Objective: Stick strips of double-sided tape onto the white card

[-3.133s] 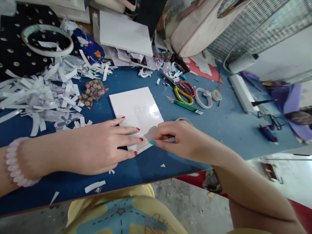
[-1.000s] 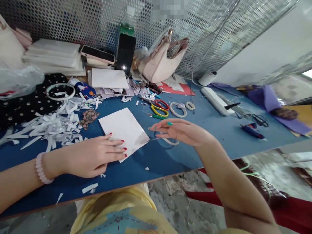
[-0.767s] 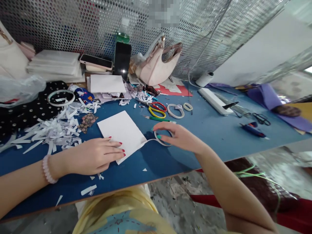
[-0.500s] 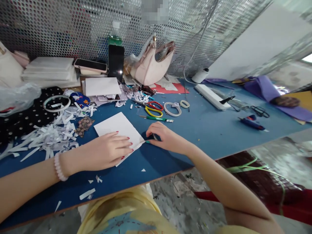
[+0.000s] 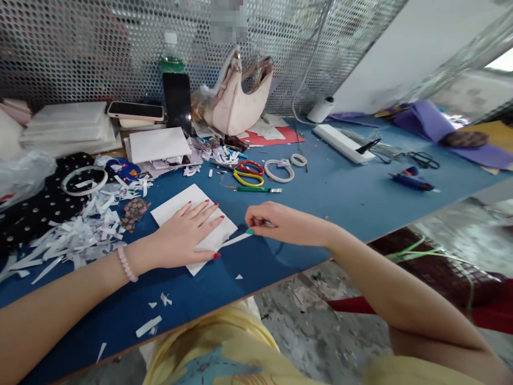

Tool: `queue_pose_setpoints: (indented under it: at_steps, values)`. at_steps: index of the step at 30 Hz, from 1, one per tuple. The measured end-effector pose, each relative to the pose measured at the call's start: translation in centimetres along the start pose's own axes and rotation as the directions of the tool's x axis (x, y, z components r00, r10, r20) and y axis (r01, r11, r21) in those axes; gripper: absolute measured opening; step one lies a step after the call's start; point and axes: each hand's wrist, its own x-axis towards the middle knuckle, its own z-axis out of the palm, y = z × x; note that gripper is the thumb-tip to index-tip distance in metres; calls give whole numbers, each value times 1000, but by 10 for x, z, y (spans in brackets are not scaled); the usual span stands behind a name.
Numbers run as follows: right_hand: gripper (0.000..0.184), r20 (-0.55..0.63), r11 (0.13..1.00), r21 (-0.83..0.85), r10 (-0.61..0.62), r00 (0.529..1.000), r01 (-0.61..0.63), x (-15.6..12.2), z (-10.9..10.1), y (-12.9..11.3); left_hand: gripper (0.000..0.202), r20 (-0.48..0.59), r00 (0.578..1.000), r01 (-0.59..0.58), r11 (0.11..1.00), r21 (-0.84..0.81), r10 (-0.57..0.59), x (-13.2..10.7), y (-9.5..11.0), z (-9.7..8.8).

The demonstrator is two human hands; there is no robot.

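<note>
A white square piece of paper or card [image 5: 170, 209] lies flat on the blue table [image 5: 316, 208]. My left hand [image 5: 186, 230] rests on it with fingers spread, pressing from above and hiding its middle. Off the card's right corner runs a narrow white strip [image 5: 236, 239]. The strip's outer end is pinched between the thumb and fingers of my right hand [image 5: 270, 222], just right of the card. Whether the strip is still joined to the card, I cannot tell.
A green-handled cutter [image 5: 256, 189], scissors [image 5: 250, 174] and tape rolls [image 5: 279, 170] lie beyond the card. Paper shreds [image 5: 86, 230] are heaped to the left. A glue gun [image 5: 412, 181] and power strip [image 5: 342, 143] sit at right; a handbag [image 5: 240, 104] stands behind.
My right hand has drawn away from the card's corner, and a white strip now stretches between them. The fingers of my left hand have spread wider on the card.
</note>
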Motion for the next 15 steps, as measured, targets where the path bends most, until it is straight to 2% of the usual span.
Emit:
queue_pose_setpoints:
  at_steps: [7,15]
  values:
    - [12,-37,1000,-7,5,999,-5,2,-2,-3,76,-43,998,-40,999,12,40,0,-3,2]
    - [21,23,995,100,-1,1000,-1,19,-1,12,73,-57,997,-53,999,-6,52,0,-2,2]
